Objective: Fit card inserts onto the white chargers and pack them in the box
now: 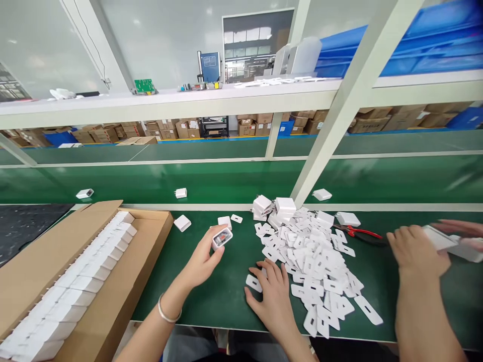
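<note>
My left hand point(206, 256) is closed around a white charger housing point(222, 238), whose open end faces up and shows parts inside. My right hand point(270, 294) rests low over the green table with its fingers apart. A flat white end plate point(254, 283) with a slot lies by its thumb and index finger; another white piece is partly hidden under the fingers. To the right spreads a heap of white end plates point(311, 256). Several charger housings point(285, 206) sit at the heap's far edge, and one housing point(224, 221) stands just behind my left hand.
A cardboard box point(151, 251) at left holds rows of white chargers point(81, 286). Red-handled pliers point(362, 233) lie right of the heap. A co-worker's hands point(418, 249) hold white pieces at far right. A slanted post point(350, 95) rises behind. Chargers point(181, 193) sit on the green belt.
</note>
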`<control>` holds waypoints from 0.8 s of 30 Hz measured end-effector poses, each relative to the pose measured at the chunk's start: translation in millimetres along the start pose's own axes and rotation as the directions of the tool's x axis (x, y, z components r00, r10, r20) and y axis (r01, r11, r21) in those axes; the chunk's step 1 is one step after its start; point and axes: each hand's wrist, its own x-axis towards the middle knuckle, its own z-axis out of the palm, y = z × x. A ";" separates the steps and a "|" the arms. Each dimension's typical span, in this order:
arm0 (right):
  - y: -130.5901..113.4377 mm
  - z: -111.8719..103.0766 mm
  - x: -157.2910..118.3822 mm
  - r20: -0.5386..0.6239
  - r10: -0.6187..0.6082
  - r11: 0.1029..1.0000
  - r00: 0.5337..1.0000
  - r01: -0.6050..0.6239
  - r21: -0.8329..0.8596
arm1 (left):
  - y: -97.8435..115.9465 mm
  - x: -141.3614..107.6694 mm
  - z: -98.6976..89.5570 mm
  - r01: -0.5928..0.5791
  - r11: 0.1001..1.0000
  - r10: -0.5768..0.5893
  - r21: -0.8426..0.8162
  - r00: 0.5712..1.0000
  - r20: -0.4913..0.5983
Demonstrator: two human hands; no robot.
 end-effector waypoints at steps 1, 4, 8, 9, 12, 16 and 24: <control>0.7 0.7 -1.4 0.001 -0.010 1.000 1.000 0.011 -0.009 | 6.2 -10.4 0.7 -0.001 0.996 0.001 -0.087 1.000 -0.010; 3.2 2.8 -3.9 0.003 -0.015 1.000 1.000 0.015 0.000 | 18.6 -33.0 3.1 -0.034 0.981 0.029 -0.191 0.999 -0.031; 1.2 1.5 -1.6 0.030 -0.022 0.999 0.999 0.022 0.023 | 26.6 -46.1 4.7 -0.074 0.972 0.067 -0.224 0.997 -0.038; -0.2 0.3 -0.6 0.041 -0.039 0.999 0.998 0.038 0.024 | 28.0 -47.7 4.8 -0.082 0.971 0.076 -0.226 0.996 -0.037; -3.1 -4.7 1.0 0.064 -0.061 0.998 0.996 0.061 0.000 | 30.4 -51.6 5.1 -0.101 0.967 0.095 -0.234 0.995 -0.036; 0.3 -11.9 0.7 0.090 -0.029 0.999 0.996 0.032 -0.038 | 26.6 -58.6 6.1 -0.069 0.958 0.063 -0.278 0.998 -0.031; 4.0 -17.0 11.1 0.096 -0.081 0.995 0.992 0.074 0.071 | 1.1 -76.4 23.8 0.205 0.872 -0.199 -0.445 0.978 0.061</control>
